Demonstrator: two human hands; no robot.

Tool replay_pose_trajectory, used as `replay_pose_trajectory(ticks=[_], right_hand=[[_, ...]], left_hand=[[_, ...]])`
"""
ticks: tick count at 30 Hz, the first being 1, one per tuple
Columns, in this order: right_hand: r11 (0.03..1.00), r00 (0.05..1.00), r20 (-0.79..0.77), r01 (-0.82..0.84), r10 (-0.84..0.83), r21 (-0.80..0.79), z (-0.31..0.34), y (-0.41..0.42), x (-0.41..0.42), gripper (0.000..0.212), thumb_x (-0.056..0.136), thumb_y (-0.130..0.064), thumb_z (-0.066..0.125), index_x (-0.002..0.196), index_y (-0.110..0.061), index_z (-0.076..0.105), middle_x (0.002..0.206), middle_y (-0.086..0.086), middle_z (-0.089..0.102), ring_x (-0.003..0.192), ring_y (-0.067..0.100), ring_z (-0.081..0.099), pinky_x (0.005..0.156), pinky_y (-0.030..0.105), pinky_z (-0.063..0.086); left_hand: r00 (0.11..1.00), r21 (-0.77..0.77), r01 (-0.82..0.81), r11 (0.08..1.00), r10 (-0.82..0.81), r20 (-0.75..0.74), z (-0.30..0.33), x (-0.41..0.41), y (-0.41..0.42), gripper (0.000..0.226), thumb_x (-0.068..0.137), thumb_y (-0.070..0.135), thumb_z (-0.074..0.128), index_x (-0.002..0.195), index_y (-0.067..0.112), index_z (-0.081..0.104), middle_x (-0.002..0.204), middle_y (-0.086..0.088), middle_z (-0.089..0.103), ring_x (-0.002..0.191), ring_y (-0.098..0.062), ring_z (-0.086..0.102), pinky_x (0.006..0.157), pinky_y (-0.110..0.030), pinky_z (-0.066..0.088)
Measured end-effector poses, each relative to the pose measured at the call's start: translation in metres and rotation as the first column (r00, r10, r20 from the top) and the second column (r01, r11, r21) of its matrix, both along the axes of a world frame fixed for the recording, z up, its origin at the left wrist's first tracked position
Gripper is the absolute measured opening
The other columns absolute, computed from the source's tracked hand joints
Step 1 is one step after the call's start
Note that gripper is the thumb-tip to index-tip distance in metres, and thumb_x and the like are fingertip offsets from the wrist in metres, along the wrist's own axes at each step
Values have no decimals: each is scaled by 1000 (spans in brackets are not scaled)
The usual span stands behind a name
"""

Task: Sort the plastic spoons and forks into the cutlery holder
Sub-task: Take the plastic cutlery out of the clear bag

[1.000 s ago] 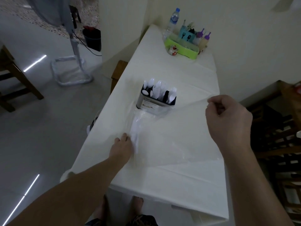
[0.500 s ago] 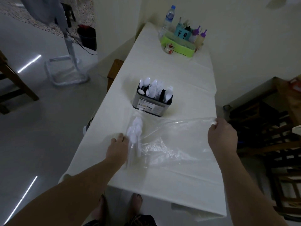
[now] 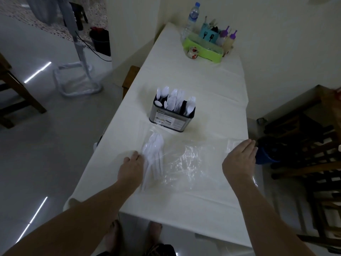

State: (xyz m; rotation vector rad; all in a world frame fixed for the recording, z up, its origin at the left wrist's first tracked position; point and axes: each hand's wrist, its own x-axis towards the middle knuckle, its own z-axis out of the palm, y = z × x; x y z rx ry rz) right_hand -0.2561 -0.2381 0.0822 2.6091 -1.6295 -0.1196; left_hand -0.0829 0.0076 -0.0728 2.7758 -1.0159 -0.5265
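The left hand (image 3: 131, 169) rests fingers on bagged spoons (image 3: 153, 154); the right hand (image 3: 239, 159) lies flat, fingers wide, on the plastic bag (image 3: 184, 163). Next: pull spoons out toward the far holder (image 3: 171, 117).

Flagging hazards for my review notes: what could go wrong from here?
1. The clear plastic bag reaches the table's right edge under the right hand; it could slide off.
2. The loose spoons by the left hand may scatter.
3. The cutlery holder already looks crowded.
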Motion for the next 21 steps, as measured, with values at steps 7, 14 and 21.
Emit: replay_pose_trajectory(ticks=[7,14,21], right_hand=[[1000,998,-46,-31,31,4,-29,-6,-8,73,91,-11,40,148,11,3,157,32,2,146,46,5,120,47,15],[962,978,29,-210,209,176,-66,18,3,55,93,-9,49,144,4,30,151,28,23,141,40,22,117,37,23],[813,856,49,-505,514,289,-76,71,43,30,95,-12,47,119,-4,64,125,12,56,116,30,48,101,39,39]], left_hand=[[998,-24,-61,998,60,-11,9,-3,-3,42,94,9,42,136,11,45,149,-9,39,120,-33,48,96,-38,47],[988,-160,-150,976,154,13,16,-3,-11,29,87,2,47,112,8,60,118,-9,62,98,-31,55,80,-38,51],[944,-305,-330,893,304,-131,18,-2,-16,35,85,-3,52,117,3,64,115,-16,65,101,-36,57,86,-42,47]])
